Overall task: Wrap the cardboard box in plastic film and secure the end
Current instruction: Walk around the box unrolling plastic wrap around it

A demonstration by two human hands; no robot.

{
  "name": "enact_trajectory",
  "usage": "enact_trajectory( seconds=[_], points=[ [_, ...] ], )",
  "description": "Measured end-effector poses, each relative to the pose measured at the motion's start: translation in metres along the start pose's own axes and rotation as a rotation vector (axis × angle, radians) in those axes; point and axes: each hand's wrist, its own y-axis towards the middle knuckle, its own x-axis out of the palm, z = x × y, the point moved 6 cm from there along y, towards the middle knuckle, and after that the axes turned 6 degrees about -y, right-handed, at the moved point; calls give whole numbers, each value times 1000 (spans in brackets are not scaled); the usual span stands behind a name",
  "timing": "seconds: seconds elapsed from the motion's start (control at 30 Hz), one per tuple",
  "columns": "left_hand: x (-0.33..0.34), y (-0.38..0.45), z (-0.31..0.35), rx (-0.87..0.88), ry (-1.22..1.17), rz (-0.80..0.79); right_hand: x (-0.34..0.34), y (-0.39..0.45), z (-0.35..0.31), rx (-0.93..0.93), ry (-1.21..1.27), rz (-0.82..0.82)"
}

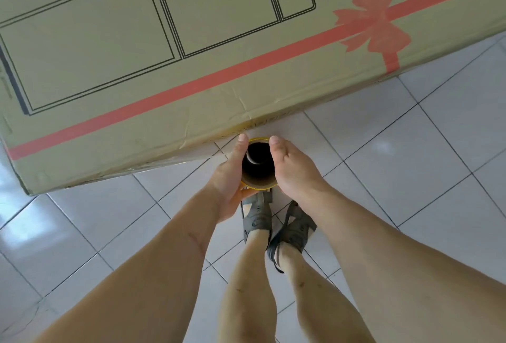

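A large cardboard box (219, 41) with a printed red ribbon, bow and black line drawing fills the upper part of the head view, standing on the tiled floor. Just in front of its lower edge I hold a roll of plastic film (258, 163) upright, seen end-on down its dark cardboard core with a yellow rim. My left hand (232, 178) grips the roll from the left and below. My right hand (290, 167) presses against its right side, thumb along the rim. No loose film is visible between roll and box.
White floor tiles (410, 151) with dark grout spread to the right and below the box. My two legs and feet in grey sandals (273, 222) stand directly under the roll, close to the box edge.
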Motion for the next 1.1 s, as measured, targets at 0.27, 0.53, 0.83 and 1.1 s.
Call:
enact_trajectory(
  seconds=[0.27, 0.53, 0.83, 1.1],
  points=[
    [1, 1, 13, -38, 0, -17, 13, -5, 16, 273, 393, -68],
    [20, 4, -3, -124, 41, -117, -11, -3, 15, 204, 104, -26],
    [41, 5, -12, -107, 10, -151, -35, 3, 16, 155, 43, 2],
    [52, 19, 4, 29, -33, -63, -29, 6, 39, 263, 411, -137]
  ],
)
